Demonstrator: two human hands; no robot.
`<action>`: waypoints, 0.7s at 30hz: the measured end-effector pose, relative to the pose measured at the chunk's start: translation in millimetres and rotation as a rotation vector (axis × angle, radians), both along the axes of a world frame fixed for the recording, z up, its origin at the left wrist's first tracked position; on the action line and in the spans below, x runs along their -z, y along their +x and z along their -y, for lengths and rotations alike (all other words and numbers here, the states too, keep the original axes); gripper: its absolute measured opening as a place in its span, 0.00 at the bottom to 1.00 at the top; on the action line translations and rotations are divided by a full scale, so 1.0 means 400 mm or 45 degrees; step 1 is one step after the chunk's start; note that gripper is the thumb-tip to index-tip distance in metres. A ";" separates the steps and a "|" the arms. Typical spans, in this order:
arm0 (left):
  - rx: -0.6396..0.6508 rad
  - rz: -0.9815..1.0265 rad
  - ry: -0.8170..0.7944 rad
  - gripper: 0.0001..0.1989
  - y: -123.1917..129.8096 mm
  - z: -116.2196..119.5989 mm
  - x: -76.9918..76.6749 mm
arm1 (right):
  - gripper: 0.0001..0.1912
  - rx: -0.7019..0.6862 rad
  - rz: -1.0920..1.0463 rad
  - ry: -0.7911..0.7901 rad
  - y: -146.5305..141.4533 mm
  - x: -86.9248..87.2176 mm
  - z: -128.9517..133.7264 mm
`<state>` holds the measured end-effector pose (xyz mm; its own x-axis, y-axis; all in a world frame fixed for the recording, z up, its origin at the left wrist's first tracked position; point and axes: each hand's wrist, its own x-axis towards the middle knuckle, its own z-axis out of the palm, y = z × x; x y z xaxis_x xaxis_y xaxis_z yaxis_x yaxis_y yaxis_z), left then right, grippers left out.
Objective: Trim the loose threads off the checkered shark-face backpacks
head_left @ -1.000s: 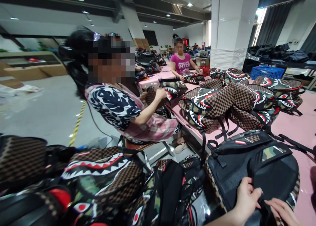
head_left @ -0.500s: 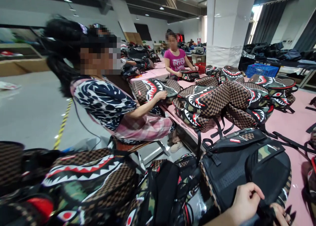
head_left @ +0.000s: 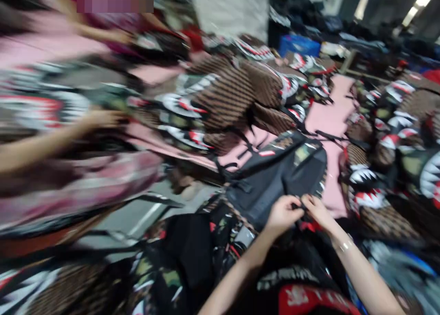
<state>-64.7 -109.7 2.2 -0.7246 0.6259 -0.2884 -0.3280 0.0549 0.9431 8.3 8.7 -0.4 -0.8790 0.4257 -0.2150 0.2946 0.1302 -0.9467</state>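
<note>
A backpack [head_left: 257, 191] lies back side up in front of me on the pink table, its padded panel black with a camouflage patch and brown checks along the edge. At its near edge my left hand [head_left: 284, 212] is closed in a pinch. Close beside it, my right hand [head_left: 315, 209] is pinched too, with fingertips nearly meeting the left ones. Between them shows a small black strip [head_left: 297, 206], blurred; I cannot tell whether it belongs to a strap. Something red shows just under my right hand.
Checkered shark-mouth backpacks are piled [head_left: 223, 95] beyond, with more heaped at the right [head_left: 388, 209] and lower left [head_left: 68, 278]. A co-worker's arm [head_left: 62, 136] reaches over a bag at the left. Another person in pink sits farther back. A blue crate [head_left: 299, 45] stands behind.
My view has swung right and down, blurring the picture. Both hands now show fully, fingertips close together at the backpack's near edge; before, the right was partly cut off.
</note>
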 end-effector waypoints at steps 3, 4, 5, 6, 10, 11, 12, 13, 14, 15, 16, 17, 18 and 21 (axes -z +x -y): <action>0.160 0.108 0.055 0.12 -0.010 -0.019 0.063 | 0.22 0.039 0.143 -0.293 -0.026 -0.014 -0.022; 0.181 0.143 0.085 0.13 -0.011 -0.022 0.078 | 0.22 0.019 0.171 -0.390 -0.027 -0.012 -0.031; 0.202 0.175 0.104 0.13 -0.012 -0.021 0.087 | 0.23 -0.011 0.188 -0.475 -0.024 -0.011 -0.039; 0.222 0.211 0.125 0.13 -0.012 -0.018 0.091 | 0.23 -0.060 0.189 -0.554 -0.020 -0.010 -0.043; 0.300 0.354 0.188 0.13 -0.010 0.002 0.070 | 0.23 -0.189 0.098 -0.553 -0.004 -0.012 -0.040; 0.310 0.383 0.200 0.13 -0.010 0.005 0.063 | 0.23 -0.179 0.075 -0.506 -0.003 -0.012 -0.038; 0.316 0.409 0.208 0.13 -0.009 0.007 0.057 | 0.23 -0.157 0.062 -0.460 -0.003 -0.011 -0.035; 0.315 0.433 0.215 0.13 -0.008 0.007 0.052 | 0.22 -0.125 0.059 -0.415 -0.002 -0.009 -0.032; 0.308 0.452 0.218 0.13 -0.006 0.006 0.049 | 0.22 -0.089 0.061 -0.365 -0.002 -0.007 -0.029; 0.290 0.460 0.212 0.14 -0.004 0.004 0.047 | 0.22 -0.056 0.063 -0.308 -0.001 -0.005 -0.026; 0.258 0.453 0.197 0.14 -0.002 0.002 0.048 | 0.22 -0.023 0.063 -0.248 0.000 -0.002 -0.022; 0.220 0.439 0.174 0.14 0.001 -0.001 0.049 | 0.22 0.009 0.058 -0.191 0.002 0.002 -0.018; 0.184 0.423 0.146 0.15 0.003 -0.004 0.052 | 0.22 0.043 0.049 -0.144 0.005 0.008 -0.015; 0.113 0.402 0.081 0.17 0.009 -0.009 0.060 | 0.18 0.187 -0.027 -0.082 0.018 0.031 -0.006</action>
